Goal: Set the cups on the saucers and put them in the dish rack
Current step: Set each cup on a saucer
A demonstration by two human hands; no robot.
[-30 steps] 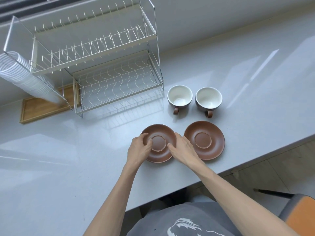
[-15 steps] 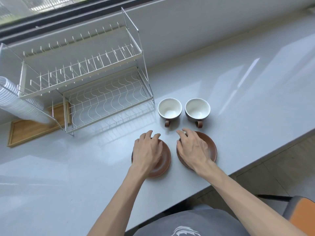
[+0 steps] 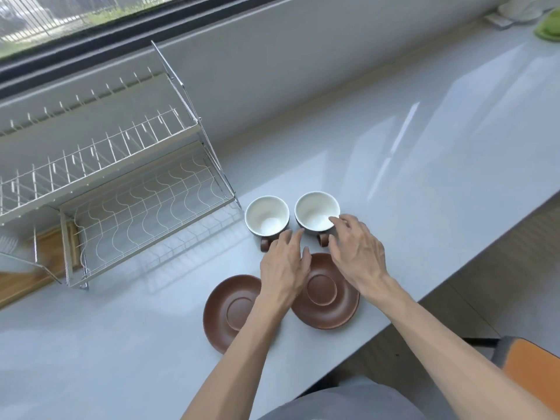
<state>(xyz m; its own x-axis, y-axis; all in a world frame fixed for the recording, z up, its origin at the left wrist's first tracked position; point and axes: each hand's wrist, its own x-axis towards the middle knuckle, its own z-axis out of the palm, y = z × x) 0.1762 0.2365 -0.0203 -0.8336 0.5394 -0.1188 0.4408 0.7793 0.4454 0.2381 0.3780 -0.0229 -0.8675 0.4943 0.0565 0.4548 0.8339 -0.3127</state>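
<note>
Two brown saucers lie side by side near the counter's front edge: the left saucer (image 3: 230,310) and the right saucer (image 3: 328,295). Behind them stand two brown cups with white insides, the left cup (image 3: 266,218) and the right cup (image 3: 316,212), handles pointing toward me. My left hand (image 3: 285,268) hovers between the saucers, fingers spread, tips near the left cup's handle. My right hand (image 3: 357,253) is open over the right saucer's far edge, with its fingertips at the right cup's rim. The wire dish rack (image 3: 121,189) stands to the left, with nothing in it.
A wooden board (image 3: 45,262) lies under the rack's left part. The counter's front edge runs diagonally at the right, with an orange chair (image 3: 533,368) below it. A green item (image 3: 548,28) and a white item sit at the far right corner.
Both hands have left the saucers and moved forward toward the cups. The right hand's fingers now reach the right cup's rim. The view has shifted closer.
</note>
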